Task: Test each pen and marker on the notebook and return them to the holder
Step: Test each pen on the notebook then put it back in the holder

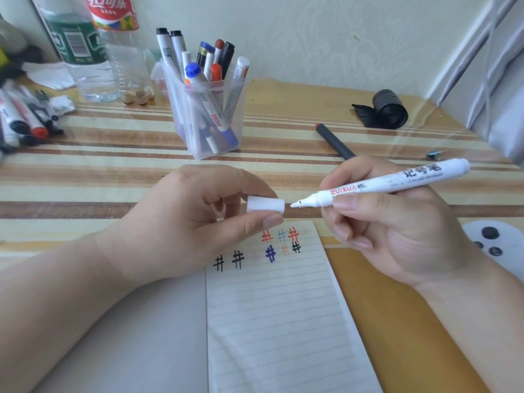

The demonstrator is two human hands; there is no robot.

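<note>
The right hand (397,231) gripped an uncapped white marker (397,180) near the notebook's (278,321) top edge, its tip just beside the cap (265,207) pinched by the left hand (175,222). 8 marks (270,253) lay on the page. The holder (207,114) looked full, but loose markers (28,120) on the surface (85,168) suggested more remained.

Materials I see
My marker (397,180) and cap (265,205): smooth white plastic. Holder (177,109): clear plastic. Notebook (278,307): matt paper. Worktop (85,171): glossy.
</note>
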